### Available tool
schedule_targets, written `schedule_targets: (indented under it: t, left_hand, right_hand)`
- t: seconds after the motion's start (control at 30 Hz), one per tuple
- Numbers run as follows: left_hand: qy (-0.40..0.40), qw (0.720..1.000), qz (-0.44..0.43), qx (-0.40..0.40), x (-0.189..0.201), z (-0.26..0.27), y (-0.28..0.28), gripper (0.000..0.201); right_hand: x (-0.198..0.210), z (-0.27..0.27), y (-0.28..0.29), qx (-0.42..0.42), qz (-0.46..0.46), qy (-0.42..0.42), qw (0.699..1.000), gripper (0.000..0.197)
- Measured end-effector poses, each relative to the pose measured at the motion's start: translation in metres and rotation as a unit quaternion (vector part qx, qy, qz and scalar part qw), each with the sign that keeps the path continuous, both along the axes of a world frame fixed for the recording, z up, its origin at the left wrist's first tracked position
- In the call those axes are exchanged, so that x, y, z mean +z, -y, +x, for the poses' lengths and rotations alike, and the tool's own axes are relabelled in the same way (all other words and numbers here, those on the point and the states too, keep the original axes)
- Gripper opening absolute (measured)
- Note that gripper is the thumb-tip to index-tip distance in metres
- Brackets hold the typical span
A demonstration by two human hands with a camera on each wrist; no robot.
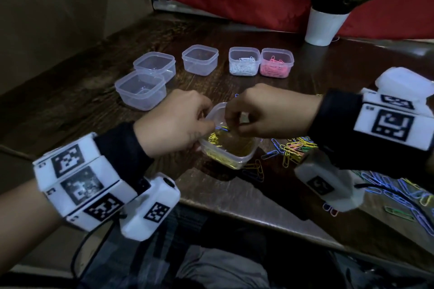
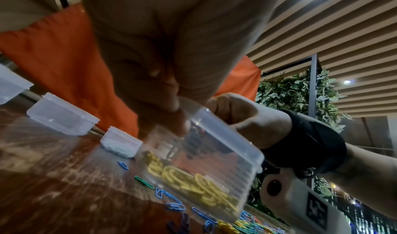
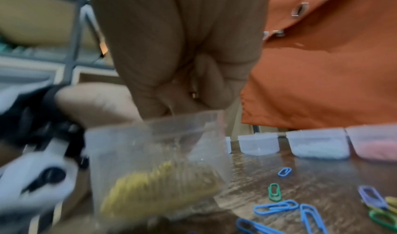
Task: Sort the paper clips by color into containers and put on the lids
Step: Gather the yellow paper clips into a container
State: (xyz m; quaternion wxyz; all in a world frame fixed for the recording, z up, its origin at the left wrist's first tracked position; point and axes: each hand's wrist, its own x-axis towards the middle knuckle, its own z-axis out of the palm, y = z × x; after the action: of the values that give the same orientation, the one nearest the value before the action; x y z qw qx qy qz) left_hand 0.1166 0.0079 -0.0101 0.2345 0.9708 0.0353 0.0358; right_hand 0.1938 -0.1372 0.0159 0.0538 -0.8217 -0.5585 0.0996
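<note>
Left hand [image 1: 178,122] tilts the container [image 1: 229,148] (yellow clips inside); right hand [image 1: 265,112] reaches in.

The left hand [image 1: 173,122] grips a tilted clear container [image 1: 229,148] of yellow paper clips [image 1: 216,138] above the dark wooden table [image 1: 211,190]. The right hand [image 1: 263,112] pinches a blue paper clip [image 1: 222,128] over its opening. Behind stand three empty containers [image 1: 141,89], one of white clips [image 1: 244,61] and one of pink clips [image 1: 276,63]. Mixed loose clips [image 1: 296,148] lie to the right.
</note>
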Motion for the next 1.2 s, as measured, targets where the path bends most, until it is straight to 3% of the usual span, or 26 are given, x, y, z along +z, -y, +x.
schedule_targets:
  t: [0.1,0.2,0.27,0.4,0.5,0.6,0.67,0.77,0.87,0.97,1.03,1.13,1.2]
  left_hand:
    - [0.000,1.000,-0.021,0.003,-0.004,-0.003,-0.004,0.015]
    - [-0.016,0.996,-0.083,0.028,-0.009,-0.005,-0.016,0.012]
    - [-0.039,0.992,-0.113,0.043,-0.012,-0.004,-0.024,0.010]
    - [-0.068,0.991,-0.091,0.064,-0.018,-0.001,-0.034,0.010]
    - [-0.086,0.993,-0.043,0.071,-0.016,-0.001,-0.041,0.014]
    - [0.015,0.992,0.092,0.080,-0.011,-0.005,-0.040,0.039]
    - [0.084,0.994,0.034,0.052,-0.003,-0.010,-0.030,0.046]
    - [0.058,0.995,-0.086,0.004,0.002,-0.011,-0.018,0.023]
    - [0.047,0.990,-0.134,0.015,0.004,-0.013,-0.025,0.011]
    - [0.021,0.984,-0.177,0.031,0.007,-0.020,-0.035,0.010]
    - [0.020,0.981,-0.189,0.036,0.008,-0.022,-0.036,0.010]
    - [0.054,0.976,-0.207,0.040,0.008,-0.020,-0.027,0.016]
    - [0.057,0.968,-0.244,0.025,0.012,-0.016,-0.017,0.024]
  right_hand:
    - [0.001,0.002,0.005,-0.030,0.029,-0.129,0.991,0.024]
    - [-0.006,0.005,0.006,-0.056,0.089,-0.264,0.959,0.026]
    - [-0.014,0.007,0.002,-0.073,0.126,-0.310,0.939,0.023]
    - [-0.024,0.008,-0.007,-0.112,0.173,-0.369,0.906,0.020]
    - [-0.028,0.010,-0.009,-0.131,0.191,-0.361,0.903,0.018]
    - [-0.027,0.009,-0.012,-0.145,0.204,-0.347,0.904,0.013]
    - [-0.025,0.008,-0.013,-0.152,0.216,-0.359,0.895,0.013]
    - [-0.024,0.007,-0.012,-0.145,0.225,-0.395,0.879,0.013]
    - [-0.029,0.009,-0.010,-0.141,0.208,-0.380,0.890,0.013]
    - [-0.034,0.012,-0.013,-0.161,0.193,-0.302,0.919,0.005]
    - [-0.031,0.010,-0.017,-0.144,0.174,-0.247,0.942,0.013]
    - [-0.017,0.004,-0.018,-0.126,0.183,-0.293,0.930,0.021]
    - [-0.006,0.001,-0.013,-0.112,0.194,-0.332,0.917,0.007]
